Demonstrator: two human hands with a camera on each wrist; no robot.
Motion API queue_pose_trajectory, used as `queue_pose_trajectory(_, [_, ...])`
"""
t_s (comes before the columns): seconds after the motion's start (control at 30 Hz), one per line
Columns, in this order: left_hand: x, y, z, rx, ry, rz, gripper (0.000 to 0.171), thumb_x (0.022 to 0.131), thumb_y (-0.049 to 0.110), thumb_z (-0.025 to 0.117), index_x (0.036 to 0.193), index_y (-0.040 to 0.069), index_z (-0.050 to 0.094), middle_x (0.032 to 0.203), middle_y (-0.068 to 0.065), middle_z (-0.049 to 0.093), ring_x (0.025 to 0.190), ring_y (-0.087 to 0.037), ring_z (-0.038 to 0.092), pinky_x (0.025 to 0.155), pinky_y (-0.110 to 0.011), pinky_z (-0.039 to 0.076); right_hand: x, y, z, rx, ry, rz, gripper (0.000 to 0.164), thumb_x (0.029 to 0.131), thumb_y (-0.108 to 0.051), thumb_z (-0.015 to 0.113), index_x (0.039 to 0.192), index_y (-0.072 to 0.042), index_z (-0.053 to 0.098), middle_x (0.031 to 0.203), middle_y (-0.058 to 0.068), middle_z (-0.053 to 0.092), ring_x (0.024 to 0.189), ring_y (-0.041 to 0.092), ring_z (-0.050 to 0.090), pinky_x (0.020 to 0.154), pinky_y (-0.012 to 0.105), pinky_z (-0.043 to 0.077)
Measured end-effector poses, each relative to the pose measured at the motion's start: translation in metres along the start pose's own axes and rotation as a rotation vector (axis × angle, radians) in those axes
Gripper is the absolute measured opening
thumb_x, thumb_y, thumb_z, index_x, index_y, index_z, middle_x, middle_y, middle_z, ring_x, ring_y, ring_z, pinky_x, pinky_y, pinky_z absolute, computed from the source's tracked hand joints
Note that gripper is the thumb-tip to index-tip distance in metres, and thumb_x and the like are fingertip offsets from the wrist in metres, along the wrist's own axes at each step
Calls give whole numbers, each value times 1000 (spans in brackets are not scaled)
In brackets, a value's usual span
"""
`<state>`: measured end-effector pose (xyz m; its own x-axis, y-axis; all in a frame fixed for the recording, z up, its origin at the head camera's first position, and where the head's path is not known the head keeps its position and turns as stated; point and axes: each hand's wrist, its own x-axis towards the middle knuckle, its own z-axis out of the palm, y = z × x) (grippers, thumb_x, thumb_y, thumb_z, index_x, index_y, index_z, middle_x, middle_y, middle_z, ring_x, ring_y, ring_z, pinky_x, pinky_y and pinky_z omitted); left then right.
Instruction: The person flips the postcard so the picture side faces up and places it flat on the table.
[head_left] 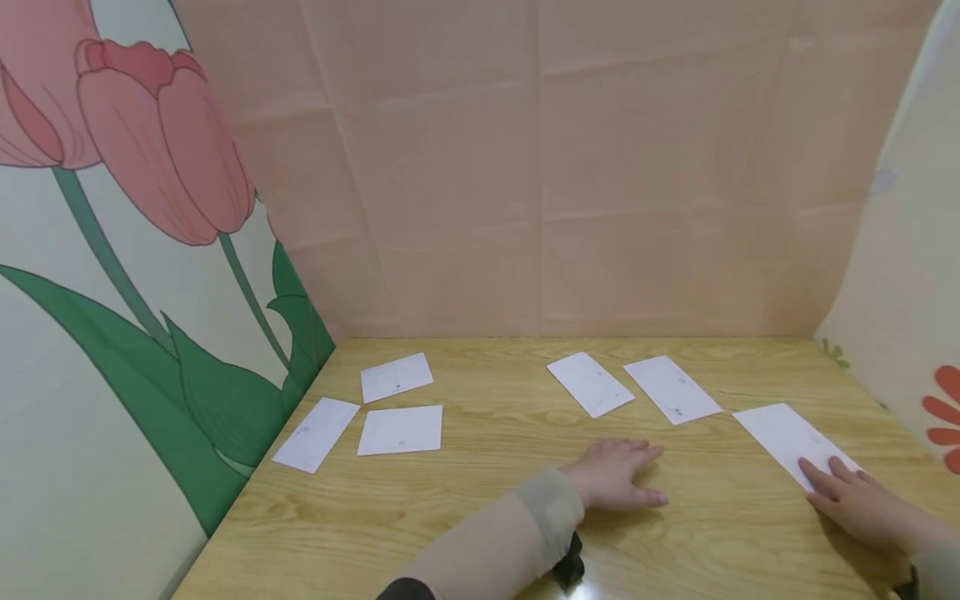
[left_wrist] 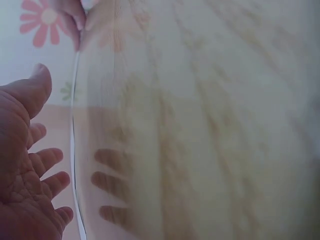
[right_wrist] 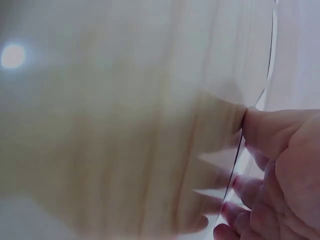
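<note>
My right hand (head_left: 862, 507) rests its fingertips on the near end of a white paper card (head_left: 783, 440) at the right of the table. In the right wrist view the thumb and fingertips of that hand (right_wrist: 280, 175) touch at the table surface. Left of it, my left hand (head_left: 615, 477) hovers low over the wood with fingers spread, holding nothing; the left wrist view shows its palm (left_wrist: 25, 175) and the finger reflections. Beyond the left hand lie two more white cards, one (head_left: 591, 385) beside the other (head_left: 672, 390). Small dark marks on the cards are too small to read.
Three more white cards lie at the table's left: an upper one (head_left: 397, 377), a lower one (head_left: 401, 431) and a slanted one (head_left: 317, 435). A pink cloth backdrop (head_left: 540, 183) rises behind the glossy wooden table (head_left: 480, 517). Flower-printed panels flank both sides.
</note>
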<state>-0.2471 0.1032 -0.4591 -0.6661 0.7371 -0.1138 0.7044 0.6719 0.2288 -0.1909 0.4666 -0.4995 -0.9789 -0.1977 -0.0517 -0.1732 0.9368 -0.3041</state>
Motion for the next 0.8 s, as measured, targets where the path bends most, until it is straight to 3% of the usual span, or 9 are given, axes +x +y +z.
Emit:
queue_pose_trajectory(0.07, [1,0,2,-6,-9,-6,72,91,64,47,152,36,22,155,12,25,141,-8,23,114,-33,18,-5,-1,0,-17,12,-17,60,103,-21,44,148,6,14,127,56,23,118,70,22,102,71,5])
queue_pose_trajectory(0.13, [1,-1,4,-7,-12,-9,72,91,65,46,152,37,22,155,12,25,142,-9,22,115,-34,18,-9,-3,-1,-68,46,-71,69,101,-18,48,152,-22,3,124,54,32,110,70,33,99,72,16])
queue_pose_trajectory(0.2, [1,0,5,-6,-13,-11,72,91,65,46,152,37,21,155,13,24,142,-8,22,115,-34,18,-13,-4,-3,-87,87,-122,76,97,-16,55,144,-48,4,121,51,39,105,69,40,92,72,27])
queue_pose_trajectory(0.27, [0,-1,5,-8,-11,-13,71,91,65,46,152,37,22,155,13,25,142,-9,22,115,-35,18,-15,-4,-4,-82,97,-153,76,95,-16,59,136,-61,14,121,48,43,104,67,43,86,71,34])
queue_pose_trajectory(0.4, [-1,-2,5,-7,-9,-9,71,91,64,47,152,36,23,155,12,25,141,-8,23,115,-34,17,-18,-2,-3,-39,57,-161,55,93,-21,62,142,-41,44,132,44,38,111,66,39,80,71,36])
queue_pose_trajectory(0.47, [-1,-3,6,-6,-8,-6,71,91,63,48,152,36,24,155,12,26,141,-8,23,115,-34,17,-20,-1,1,-18,64,-198,52,93,-21,62,142,-33,48,154,23,19,136,54,13,96,71,25])
queue_pose_trajectory(0.57, [-1,-3,6,-7,-11,-2,70,91,63,47,152,35,24,155,11,26,141,-8,23,115,-34,16,-23,-3,7,-54,138,-318,55,87,-16,68,139,-30,53,152,-24,-1,139,1,-12,115,31,0])
queue_pose_trajectory(0.63, [-2,-3,6,-3,-11,1,70,91,63,47,152,35,25,155,11,26,141,-8,24,115,-34,17,-23,-5,9,-79,177,-408,60,83,-11,71,138,-29,54,138,-43,-7,120,-24,-14,96,4,-10])
queue_pose_trajectory(0.8, [-4,-3,4,16,-7,-1,69,92,62,47,152,35,26,155,10,27,141,-8,25,115,-34,18,-22,-19,6,-84,161,-518,66,79,-6,73,138,-29,54,143,-41,-6,124,-24,-13,88,-3,-6])
